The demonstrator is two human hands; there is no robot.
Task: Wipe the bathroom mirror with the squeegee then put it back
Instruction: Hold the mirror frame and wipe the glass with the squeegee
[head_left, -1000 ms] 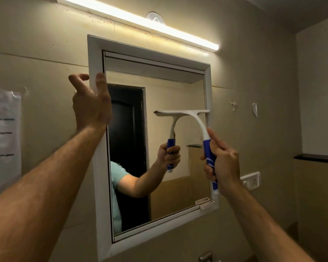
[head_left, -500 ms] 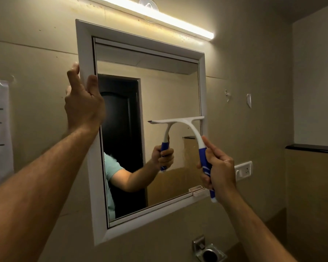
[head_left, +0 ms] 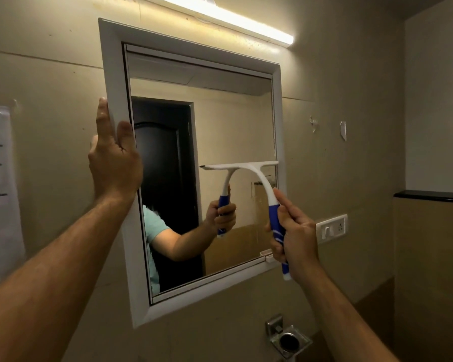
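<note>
the wiping step is in hand: the right hand [head_left: 296,231] grips the squeegee [head_left: 256,178] by its handle, blade on the mirror [head_left: 233,126] near its right edge. the left hand [head_left: 114,158] lies open, bracing the frame. next calls for an even downward pull.

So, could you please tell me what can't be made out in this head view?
- Paper notice: text blurred, cut by the left edge.
- Squeegee grip: middle hidden inside the right hand.
- Mirror frame's left edge: partly covered by the left hand.
- Tube light: cut by the top edge.
</note>
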